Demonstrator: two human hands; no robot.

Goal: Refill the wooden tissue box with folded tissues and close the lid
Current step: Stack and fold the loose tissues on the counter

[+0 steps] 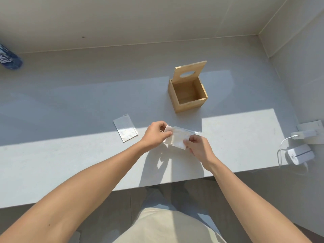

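A square wooden tissue box (189,104) stands on the grey counter (70,163), empty inside, its lid (190,72) with an oval hole tipped upright at the back. In front of it, both hands hold a white tissue pack (178,138) in clear wrapping just above the counter. My left hand (156,133) pinches its left end, where some tissue sticks out. My right hand (197,144) grips its right lower corner. A second flat tissue pack (125,128) lies on the counter to the left of my hands.
A white charger with a cable (300,154) and a white block (310,131) sit at the counter's right end. A blue printed package (8,58) lies at the far left. Walls close in behind and on the right.
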